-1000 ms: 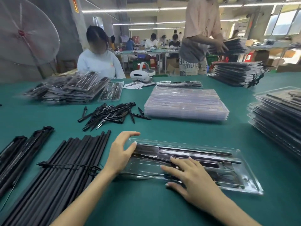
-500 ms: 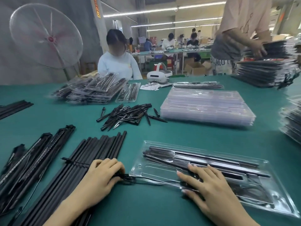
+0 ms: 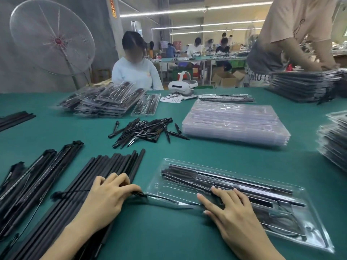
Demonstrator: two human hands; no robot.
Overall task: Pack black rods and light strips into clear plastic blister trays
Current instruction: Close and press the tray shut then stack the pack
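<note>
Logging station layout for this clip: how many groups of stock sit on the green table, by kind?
Loose tray being filled: 1
Empty clear tray stack: 1
Filled tray piles: 3
Long black rod bundles, near left: 2
Short black spike pile: 1
Total: 8

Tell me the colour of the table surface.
Dark green table, plain with no pattern; seen in the head view.
</note>
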